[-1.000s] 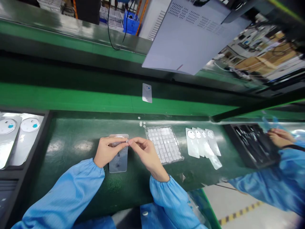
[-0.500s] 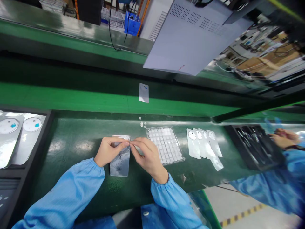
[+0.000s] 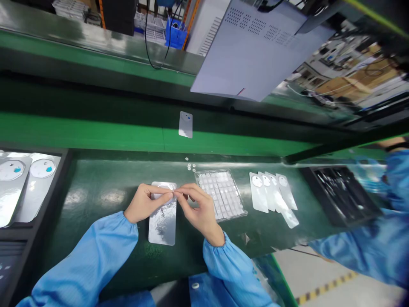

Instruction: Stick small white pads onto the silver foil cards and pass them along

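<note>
Your left hand (image 3: 145, 204) and right hand (image 3: 200, 210) pinch together, contents unclear; the plate (image 3: 162, 230) seems unfinished, the tray (image 3: 244, 212) well filled.

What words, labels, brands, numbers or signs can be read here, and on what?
Nothing is legible.
Middle silver plate: dark marks, lettering or reflection unclear.
White discs at left and right: any print too small to read.
Grey panel: coloured strokes, no lettering.
Floor: striped tape, no words.

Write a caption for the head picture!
Left hand and right hand meet over a silvery card, near a tray.
</note>
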A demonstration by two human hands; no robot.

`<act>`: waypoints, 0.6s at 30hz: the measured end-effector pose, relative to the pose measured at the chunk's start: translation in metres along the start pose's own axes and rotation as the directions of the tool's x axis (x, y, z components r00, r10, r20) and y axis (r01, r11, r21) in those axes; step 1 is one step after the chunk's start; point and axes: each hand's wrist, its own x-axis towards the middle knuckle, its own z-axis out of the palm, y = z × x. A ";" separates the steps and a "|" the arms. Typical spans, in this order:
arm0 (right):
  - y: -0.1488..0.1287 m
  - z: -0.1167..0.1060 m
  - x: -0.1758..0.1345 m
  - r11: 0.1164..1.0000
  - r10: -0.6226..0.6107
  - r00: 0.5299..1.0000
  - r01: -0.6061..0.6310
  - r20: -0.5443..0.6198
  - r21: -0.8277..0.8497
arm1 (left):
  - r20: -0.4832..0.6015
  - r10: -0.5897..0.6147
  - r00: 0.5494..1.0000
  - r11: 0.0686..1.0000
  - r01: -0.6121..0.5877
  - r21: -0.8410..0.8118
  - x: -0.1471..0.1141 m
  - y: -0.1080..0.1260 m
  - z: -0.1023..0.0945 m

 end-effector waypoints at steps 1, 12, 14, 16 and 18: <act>-0.001 0.000 0.000 1.000 0.017 1.000 -0.017 0.000 0.000 | 0.012 0.001 1.000 1.000 -0.001 0.009 0.000 0.001 0.000; 0.001 -0.003 -0.001 0.947 0.317 0.943 -0.321 0.103 0.019 | -0.034 0.044 0.998 0.999 -0.045 -0.016 0.000 -0.014 0.007; 0.002 -0.003 -0.001 0.951 0.309 0.942 -0.309 0.128 -0.016 | -0.030 0.050 0.998 0.999 -0.051 -0.010 0.000 -0.014 0.007; 0.002 -0.001 0.000 0.954 0.298 0.945 -0.294 0.133 -0.053 | -0.019 0.040 0.999 0.999 -0.041 -0.024 -0.001 -0.014 0.007; 0.002 0.001 0.000 0.956 0.291 0.949 -0.281 0.124 -0.088 | 0.001 0.018 1.000 0.998 -0.018 -0.063 -0.002 -0.014 0.007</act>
